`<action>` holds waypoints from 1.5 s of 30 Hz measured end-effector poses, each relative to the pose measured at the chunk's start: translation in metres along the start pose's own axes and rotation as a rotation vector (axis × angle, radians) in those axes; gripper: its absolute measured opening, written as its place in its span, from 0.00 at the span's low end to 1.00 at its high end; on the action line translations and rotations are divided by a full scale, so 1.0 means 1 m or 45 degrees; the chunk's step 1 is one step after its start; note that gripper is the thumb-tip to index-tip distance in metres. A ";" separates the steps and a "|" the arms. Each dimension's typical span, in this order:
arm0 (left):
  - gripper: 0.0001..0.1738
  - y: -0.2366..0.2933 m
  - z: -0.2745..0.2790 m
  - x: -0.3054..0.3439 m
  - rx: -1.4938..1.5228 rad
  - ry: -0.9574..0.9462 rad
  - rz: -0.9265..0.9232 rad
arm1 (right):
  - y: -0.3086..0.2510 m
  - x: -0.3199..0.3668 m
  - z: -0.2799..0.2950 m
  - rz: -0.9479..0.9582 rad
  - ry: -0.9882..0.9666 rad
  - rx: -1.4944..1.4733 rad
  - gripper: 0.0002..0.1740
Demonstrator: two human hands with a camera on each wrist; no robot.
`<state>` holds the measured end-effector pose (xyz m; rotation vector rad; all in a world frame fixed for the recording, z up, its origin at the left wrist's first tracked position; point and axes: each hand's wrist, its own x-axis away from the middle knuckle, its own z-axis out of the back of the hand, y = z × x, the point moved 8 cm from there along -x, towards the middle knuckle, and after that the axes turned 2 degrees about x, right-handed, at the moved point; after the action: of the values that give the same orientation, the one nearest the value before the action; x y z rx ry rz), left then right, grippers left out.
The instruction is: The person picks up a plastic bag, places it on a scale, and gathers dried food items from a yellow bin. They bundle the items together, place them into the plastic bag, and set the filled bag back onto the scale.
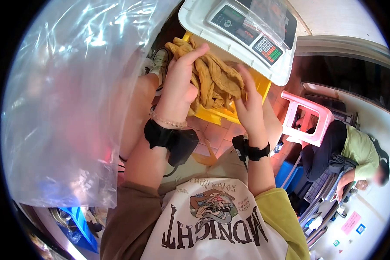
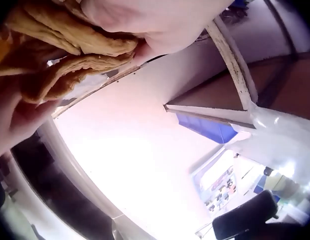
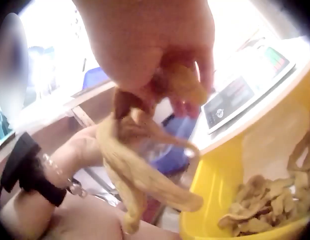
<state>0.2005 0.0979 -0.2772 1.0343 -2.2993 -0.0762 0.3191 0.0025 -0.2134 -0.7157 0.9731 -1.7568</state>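
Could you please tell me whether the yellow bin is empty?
No, a pile of tan strips lies inside the yellow bin in the right wrist view.

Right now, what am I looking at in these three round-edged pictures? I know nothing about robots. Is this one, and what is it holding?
There is no robot here: these are a person's bare hands. The large picture comes from a camera worn on the head, looking down; the other two come from cameras strapped to the left and right wrists, so each looks past its own hand.

The left hand and right hand grip a bundle of limp, tan-brown strips above a yellow bin. I can't tell what the strips are made of. The right wrist's picture shows more loose strips in the bin. Beyond the bundle, a digital scale with a keypad sits on a white lid.
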 end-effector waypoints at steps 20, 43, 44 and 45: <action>0.20 -0.034 -0.039 0.025 -0.231 -0.471 0.171 | 0.009 0.014 -0.010 0.012 -0.096 -0.490 0.34; 0.27 -0.064 -0.101 0.115 -0.726 -0.558 -0.426 | -0.006 0.106 0.094 0.220 0.490 -1.112 0.29; 0.27 -0.069 -0.108 0.121 -0.763 -0.615 -0.460 | -0.015 0.111 0.094 0.321 0.502 -0.937 0.35; 0.26 -0.078 -0.117 0.132 -0.786 -0.643 -0.403 | -0.020 0.113 0.093 0.322 0.511 -0.821 0.43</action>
<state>0.2495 -0.0258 -0.1375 1.1042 -2.2521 -1.2118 0.3441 -0.1261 -0.1448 -0.5977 1.8651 -1.3807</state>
